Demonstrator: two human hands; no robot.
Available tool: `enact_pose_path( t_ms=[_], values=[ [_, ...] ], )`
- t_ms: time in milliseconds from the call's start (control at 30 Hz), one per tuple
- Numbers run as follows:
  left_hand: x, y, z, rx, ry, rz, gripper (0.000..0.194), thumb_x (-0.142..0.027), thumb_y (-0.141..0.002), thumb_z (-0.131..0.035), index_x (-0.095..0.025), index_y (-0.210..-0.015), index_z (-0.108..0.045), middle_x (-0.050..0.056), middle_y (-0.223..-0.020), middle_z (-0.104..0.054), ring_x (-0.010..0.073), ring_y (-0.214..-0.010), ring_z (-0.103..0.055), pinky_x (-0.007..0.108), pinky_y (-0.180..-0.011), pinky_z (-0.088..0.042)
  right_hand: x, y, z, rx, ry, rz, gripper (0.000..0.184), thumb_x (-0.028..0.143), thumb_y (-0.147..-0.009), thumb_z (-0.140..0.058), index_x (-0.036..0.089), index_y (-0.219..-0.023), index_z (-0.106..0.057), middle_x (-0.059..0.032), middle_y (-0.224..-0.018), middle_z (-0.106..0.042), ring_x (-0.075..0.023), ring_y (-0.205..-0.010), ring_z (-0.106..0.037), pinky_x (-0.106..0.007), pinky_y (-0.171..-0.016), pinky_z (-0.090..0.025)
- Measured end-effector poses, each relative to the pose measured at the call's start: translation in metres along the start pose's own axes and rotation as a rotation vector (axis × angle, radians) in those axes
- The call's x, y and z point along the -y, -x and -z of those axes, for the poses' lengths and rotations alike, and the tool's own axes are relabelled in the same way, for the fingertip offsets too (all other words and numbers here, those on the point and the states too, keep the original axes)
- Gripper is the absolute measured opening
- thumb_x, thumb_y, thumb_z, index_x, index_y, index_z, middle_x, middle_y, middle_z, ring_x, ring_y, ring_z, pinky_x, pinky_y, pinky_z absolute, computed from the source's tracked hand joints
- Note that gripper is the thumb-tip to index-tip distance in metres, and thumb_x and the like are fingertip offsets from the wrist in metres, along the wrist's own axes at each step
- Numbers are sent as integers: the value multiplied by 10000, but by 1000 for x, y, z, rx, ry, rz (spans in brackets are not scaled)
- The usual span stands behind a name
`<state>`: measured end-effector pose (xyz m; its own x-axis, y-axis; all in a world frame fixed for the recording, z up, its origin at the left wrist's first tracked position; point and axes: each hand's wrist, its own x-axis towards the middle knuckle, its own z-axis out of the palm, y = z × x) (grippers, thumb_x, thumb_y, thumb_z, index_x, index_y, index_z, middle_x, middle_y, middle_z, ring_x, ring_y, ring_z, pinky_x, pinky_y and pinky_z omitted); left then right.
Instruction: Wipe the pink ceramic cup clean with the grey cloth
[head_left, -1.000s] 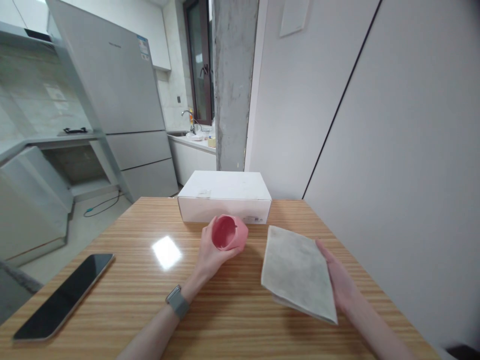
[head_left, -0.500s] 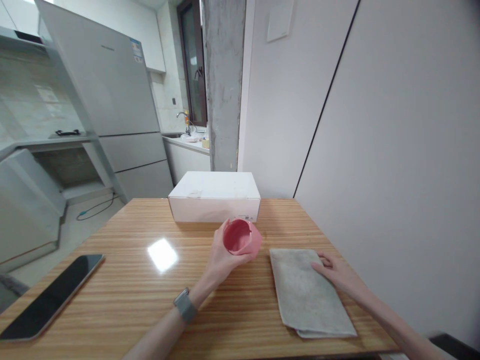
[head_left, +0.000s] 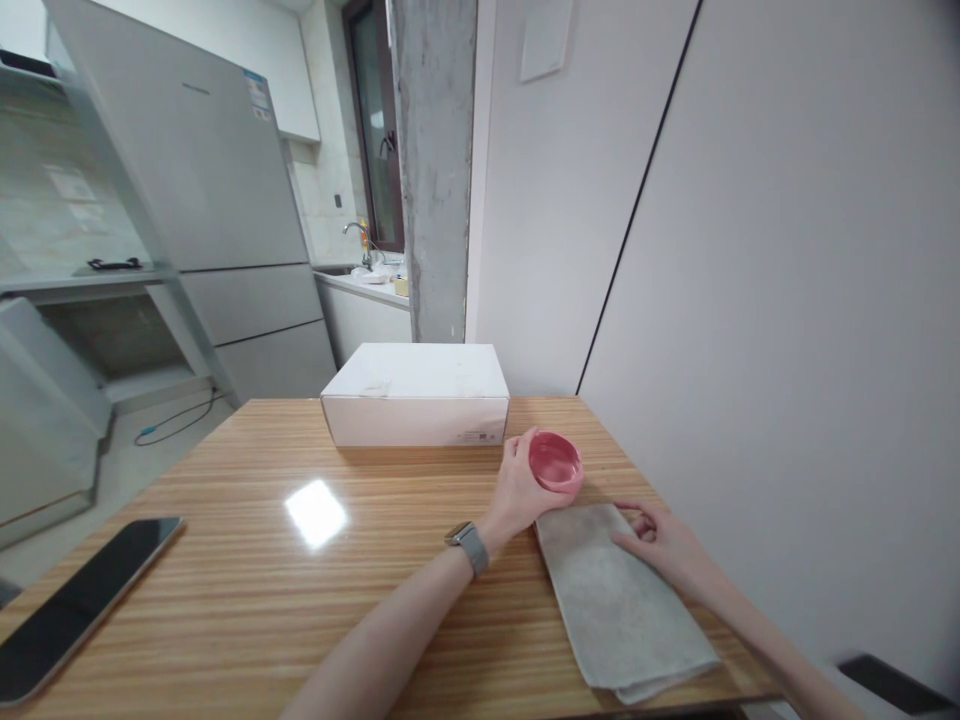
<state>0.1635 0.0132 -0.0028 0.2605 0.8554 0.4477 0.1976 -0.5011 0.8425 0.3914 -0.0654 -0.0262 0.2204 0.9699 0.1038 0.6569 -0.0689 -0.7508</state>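
A phone point(head_left: 84, 605) lies near the wooden table's point(head_left: 247, 630) left edge, a white box point(head_left: 415, 400) by the far edge. The left hand point(head_left: 520, 492) clasps a pink cup point(head_left: 557, 466) toward the right edge; nearer the front right corner, a folded gray cloth point(head_left: 622, 605) lies under the right hand's point(head_left: 666, 545) fingers, whether pinched one cannot tell.

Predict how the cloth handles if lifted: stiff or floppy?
The cloth is probably floppy, since it looks like thin fabric, though folding may lend some body. Its layers could part, as the near edges don't line up. Likely light, given how flat it lies.
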Motion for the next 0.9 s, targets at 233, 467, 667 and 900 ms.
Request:
enact_pose_path(
  t_ms=[233, 467, 667, 900],
  values=[
    [14, -8, -32, 56, 27, 1, 966, -420, -501, -834, -200, -1327, -385, 138, -1266, -464, 293, -1173, -453, 435, -1020, -349, -8, 4, 3, 2, 49, -1, 443, 406, -623, -660, 179, -994, -576, 48, -566, -579, -182, -523, -565, -290, -524, -413],
    [20, -13, -36, 114, 23, 16, 1028, -380, -493, -841, -174, -1367, -343, 163, -1314, -436, 307, -1237, -419, 427, -1042, -332, 7, 14, 3, -59, 186, 39, 451, 461, -675, -616, 187, -1031, -566, -6, -697, -632, -215, -650, -611, -334, -645, -469],
    [0, 3, 10, 264, -134, -43, 976, -507, -647, -733, -192, -1440, -258, 191, -1463, -332, 361, -1384, -236, 525, -1091, -244, 39, 25, 24, -171, 72, -10, 433, 546, -735, -537, 213, -999, -618, -77, -874, -691, -228, -729, -651, -349, -689, -507],
    [-16, 80, 117, 182, -507, -79, 350, -277, -915, -407, -249, -1248, -508, 84, -1165, -615, 236, -1066, -591, 389, -900, -471, 80, 65, -13, -132, -154, 16, 389, 544, -764, -551, 227, -963, -654, -73, -855, -712, -244, -761, -654, -357, -740, -497]
  ],
)
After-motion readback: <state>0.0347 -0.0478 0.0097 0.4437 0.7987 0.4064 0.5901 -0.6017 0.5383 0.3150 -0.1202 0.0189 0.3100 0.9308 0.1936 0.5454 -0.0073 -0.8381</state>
